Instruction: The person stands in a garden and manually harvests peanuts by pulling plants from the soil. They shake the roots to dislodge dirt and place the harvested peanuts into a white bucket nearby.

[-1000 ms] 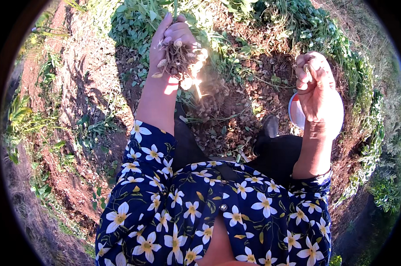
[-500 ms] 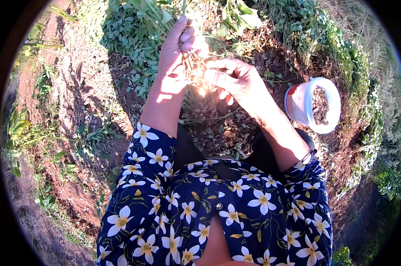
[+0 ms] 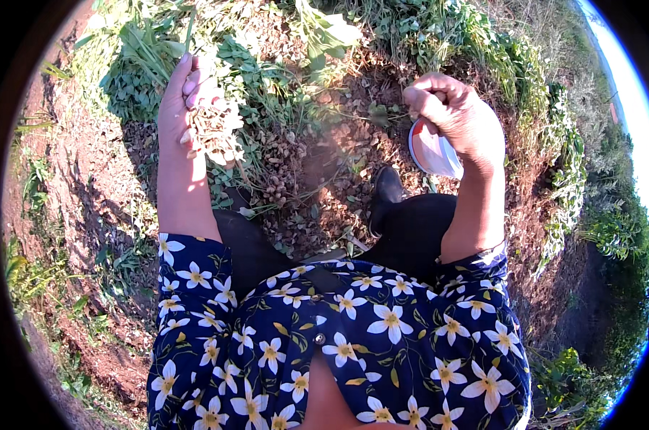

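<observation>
My left hand [image 3: 183, 97] is closed round the stem of an uprooted peanut plant, its green leafy top [image 3: 150, 54] pointing away from me. Below the fingers hangs a clump of roots and pale peanut pods [image 3: 215, 131], brightly sunlit. Well apart from it, my right hand [image 3: 462, 118] is raised with thumb and fingers pinched together. What sits between those fingertips is too small or hidden to name. Behind that hand stands a white and red bucket [image 3: 439, 154]; hand and wrist cover its mouth, so its contents are out of sight.
On the ground between my legs lies a heap of peanut pods [image 3: 275, 188] with roots. Pulled green plants [image 3: 475, 50] form a row along the far side and right. A dark boot [image 3: 388, 188] rests near the bucket. Dry leaves cover reddish soil.
My hands have separated: the left moved left with the peanut plant, the right left the roots and moved right, now in front of the bucket. The view has shifted too.
</observation>
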### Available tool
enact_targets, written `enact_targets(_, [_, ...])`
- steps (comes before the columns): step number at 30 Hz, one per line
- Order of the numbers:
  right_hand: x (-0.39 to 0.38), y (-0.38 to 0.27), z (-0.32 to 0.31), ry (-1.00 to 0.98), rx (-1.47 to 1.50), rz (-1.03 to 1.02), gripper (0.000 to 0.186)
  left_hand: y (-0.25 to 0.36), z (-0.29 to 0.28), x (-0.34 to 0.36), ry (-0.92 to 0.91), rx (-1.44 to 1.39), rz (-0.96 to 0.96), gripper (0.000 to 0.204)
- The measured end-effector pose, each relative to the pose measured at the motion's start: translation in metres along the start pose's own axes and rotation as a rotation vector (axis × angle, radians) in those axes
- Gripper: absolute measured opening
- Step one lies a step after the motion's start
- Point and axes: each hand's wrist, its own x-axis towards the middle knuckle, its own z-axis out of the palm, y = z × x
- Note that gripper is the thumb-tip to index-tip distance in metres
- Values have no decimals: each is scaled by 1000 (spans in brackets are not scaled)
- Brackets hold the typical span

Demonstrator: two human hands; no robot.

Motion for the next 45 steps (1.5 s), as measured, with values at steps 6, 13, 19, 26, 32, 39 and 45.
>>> enact_targets(6, [20,135,-110,463,-951,112,51,-19,-13,10,-176,-54,-39,16])
enact_targets(13, [27,15,50,-220,72,-150,45,-40,-16,6,-15,91,-116,42])
enact_targets(19, [18,-7,125,-601,654,-47,49,-51,-24,4,-216,289,30,46])
enact_targets(26, [27,4,143,-55,-349,-446,68,-51,-24,-2,-295,1235,465,45])
enact_targets(32, [33,7,138,-492,615,-93,49,-45,-11,-12,-204,345,152,38])
enact_targets(39, [35,6,114,-437,510,-147,33,-33,2,-4,65,519,-81,63])
enact_targets(45, [39,6,115,-277,542,-217,21,-35,16,-12,29,490,98,55])
